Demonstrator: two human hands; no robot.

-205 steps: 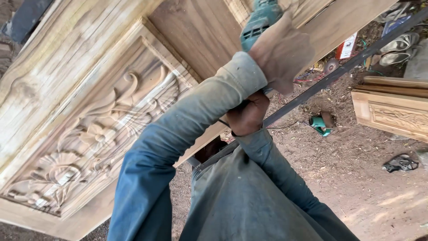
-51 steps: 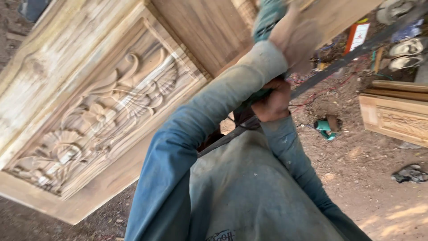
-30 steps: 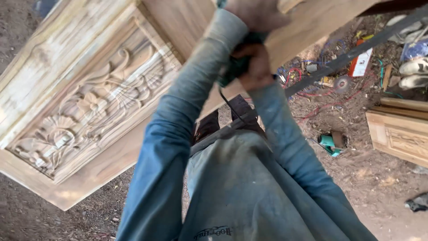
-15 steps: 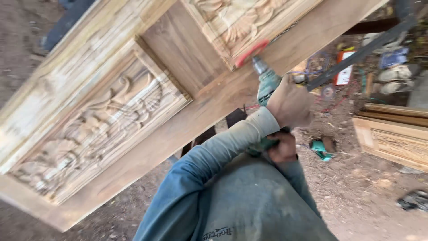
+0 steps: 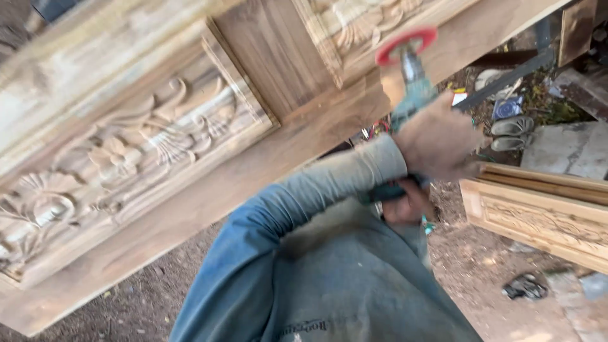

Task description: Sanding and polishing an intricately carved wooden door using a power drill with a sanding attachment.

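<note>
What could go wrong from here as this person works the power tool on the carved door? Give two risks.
The red disc sits right beside the carved panel, so a slip might gouge the carving. Both bare hands grip the green tool, the left hand just behind the disc and the right hand at the rear, so a kick could bring fingers to the disc.

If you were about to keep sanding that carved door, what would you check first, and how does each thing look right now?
1. Both hands on the green sander: ok; left hand up front, right hand at the rear.
2. Red disc against the carved door: cannot tell, blurred.
3. Disc clear of fingers: ok.
4. Cord free: cannot tell.
5. Second carved panel out of the way: ok.
</note>
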